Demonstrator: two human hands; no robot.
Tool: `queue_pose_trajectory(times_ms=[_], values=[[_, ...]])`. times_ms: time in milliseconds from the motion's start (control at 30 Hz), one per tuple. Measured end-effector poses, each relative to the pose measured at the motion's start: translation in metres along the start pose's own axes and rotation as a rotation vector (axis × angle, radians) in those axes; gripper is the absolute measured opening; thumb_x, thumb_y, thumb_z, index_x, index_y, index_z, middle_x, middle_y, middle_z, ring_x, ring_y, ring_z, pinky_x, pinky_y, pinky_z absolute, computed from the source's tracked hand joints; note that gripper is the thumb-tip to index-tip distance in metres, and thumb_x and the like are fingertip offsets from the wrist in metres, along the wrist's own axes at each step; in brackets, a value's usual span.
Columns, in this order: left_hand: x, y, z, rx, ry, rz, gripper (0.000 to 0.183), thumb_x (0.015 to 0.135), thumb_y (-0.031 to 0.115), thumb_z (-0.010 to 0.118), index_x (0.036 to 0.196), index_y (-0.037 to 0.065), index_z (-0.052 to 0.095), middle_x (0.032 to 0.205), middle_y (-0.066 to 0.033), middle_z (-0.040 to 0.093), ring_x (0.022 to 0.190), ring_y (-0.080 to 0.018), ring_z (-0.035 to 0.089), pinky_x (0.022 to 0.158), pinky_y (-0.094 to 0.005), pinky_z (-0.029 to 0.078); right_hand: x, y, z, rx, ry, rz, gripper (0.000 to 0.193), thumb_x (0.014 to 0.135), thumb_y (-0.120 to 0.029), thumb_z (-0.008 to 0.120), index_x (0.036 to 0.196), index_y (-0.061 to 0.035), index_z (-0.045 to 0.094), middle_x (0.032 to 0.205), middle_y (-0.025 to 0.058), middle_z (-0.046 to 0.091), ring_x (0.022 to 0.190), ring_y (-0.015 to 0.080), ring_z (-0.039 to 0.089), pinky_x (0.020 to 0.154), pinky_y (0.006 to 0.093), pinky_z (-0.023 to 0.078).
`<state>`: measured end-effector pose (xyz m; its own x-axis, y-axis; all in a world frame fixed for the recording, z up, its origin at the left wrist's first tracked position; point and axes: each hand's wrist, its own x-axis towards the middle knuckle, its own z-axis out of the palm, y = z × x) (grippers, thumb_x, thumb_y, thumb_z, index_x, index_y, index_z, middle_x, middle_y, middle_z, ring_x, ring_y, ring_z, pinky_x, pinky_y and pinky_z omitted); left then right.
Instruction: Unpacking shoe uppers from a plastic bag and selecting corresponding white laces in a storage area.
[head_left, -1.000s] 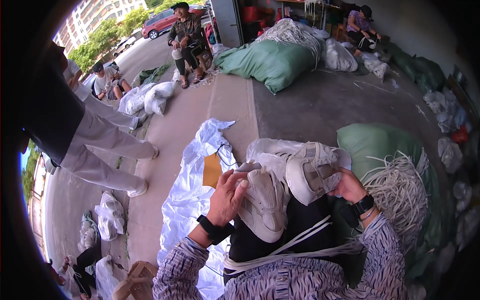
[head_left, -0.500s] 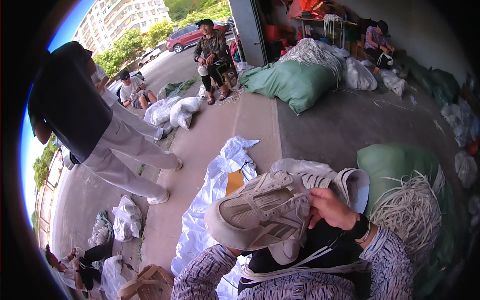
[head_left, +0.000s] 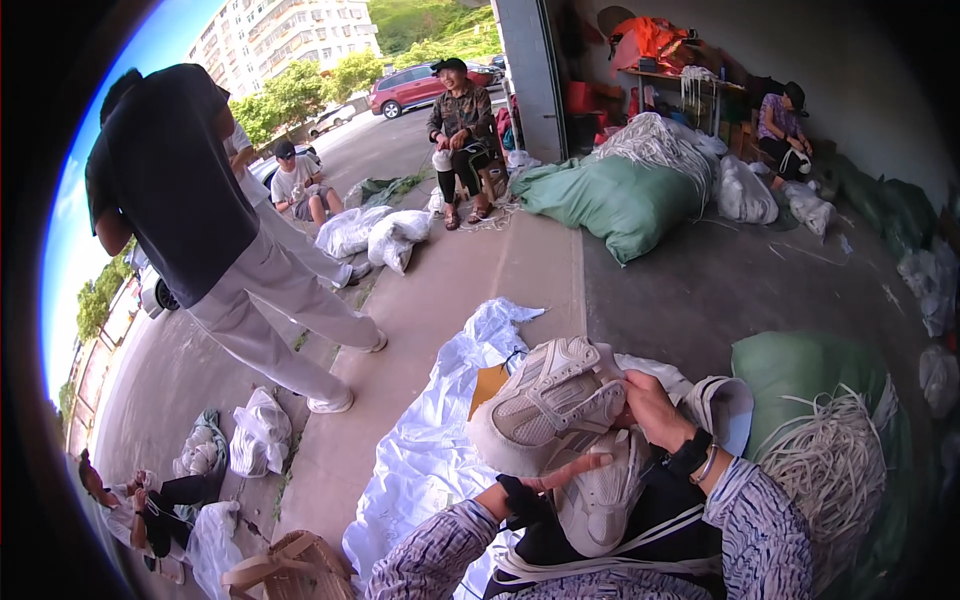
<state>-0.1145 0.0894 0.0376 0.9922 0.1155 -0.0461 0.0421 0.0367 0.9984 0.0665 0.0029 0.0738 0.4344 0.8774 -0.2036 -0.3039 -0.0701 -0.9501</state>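
My right hand (head_left: 655,412) is closed on the heel end of a beige-white sneaker (head_left: 535,415), which it holds up, tilted, above my lap. Lower down, a second sneaker (head_left: 600,500) of the same kind rests against my dark-clothed lap. My left hand (head_left: 572,472) reaches in from the left between the two shoes, a finger stretched out along the upper sneaker's underside; the rest of that hand is partly hidden. White laces (head_left: 640,540) lie across my lap. Behind my right hand, more light-coloured shoes (head_left: 715,405) are stacked.
A green sack (head_left: 790,370) topped with a bundle of flat laces (head_left: 825,460) stands at my right. White sheeting (head_left: 425,460) covers the ground at left. A person stands in a dark shirt (head_left: 170,170); several others sit around. Another green sack (head_left: 620,200) lies farther off.
The upper sneaker has shifted right and its toe has turned down. My left hand, hidden beneath it before, now shows a stretched finger, and more of the lower sneaker is visible.
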Motion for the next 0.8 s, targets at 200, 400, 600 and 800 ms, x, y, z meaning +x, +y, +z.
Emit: queue_pose_trajectory(times_ms=[200,400,600,800], values=[[0.004,-0.009,-0.003,-0.064,0.081,-0.223,0.062,0.082,0.040,0.067,0.129,0.006,0.047,0.127,-0.0091,0.052,0.116,-0.0203,0.049,0.099,-0.0320,0.039,-0.005,0.023,-0.012,-0.118,-0.023,-0.065,0.022,0.095,-0.014,0.038,0.104,0.0002,0.052,0.096,0.0081,0.060,0.080,0.0132,0.061,0.065,0.0254,0.052],[0.002,0.007,-0.002,0.457,0.151,0.179,0.062,0.083,0.043,0.063,0.132,0.010,0.045,0.133,-0.0122,0.046,0.124,-0.0283,0.040,0.105,-0.0364,0.030,-0.015,0.024,-0.015,-0.056,-0.014,-0.101,0.032,0.094,-0.015,0.030,0.118,-0.0044,0.048,0.102,0.0090,0.062,0.084,0.0195,0.065,0.065,0.0309,0.056],[0.013,-0.022,-0.006,0.299,0.123,0.243,0.061,0.086,0.039,0.059,0.137,0.012,0.038,0.141,-0.0119,0.036,0.130,-0.0280,0.032,0.110,-0.0366,0.023,-0.016,0.025,-0.012,-0.046,-0.035,-0.089,0.032,0.095,-0.020,0.034,0.121,-0.0062,0.047,0.104,0.0070,0.061,0.086,0.0185,0.064,0.067,0.0302,0.055],[0.020,-0.044,-0.001,0.692,0.343,0.466,0.059,0.087,0.037,0.057,0.138,0.013,0.037,0.142,-0.0111,0.033,0.132,-0.0278,0.029,0.111,-0.0359,0.019,-0.015,0.034,-0.014,-0.027,0.003,-0.187,0.029,0.095,-0.020,0.038,0.119,-0.0075,0.047,0.107,0.0052,0.059,0.091,0.0151,0.060,0.068,0.0291,0.053]])
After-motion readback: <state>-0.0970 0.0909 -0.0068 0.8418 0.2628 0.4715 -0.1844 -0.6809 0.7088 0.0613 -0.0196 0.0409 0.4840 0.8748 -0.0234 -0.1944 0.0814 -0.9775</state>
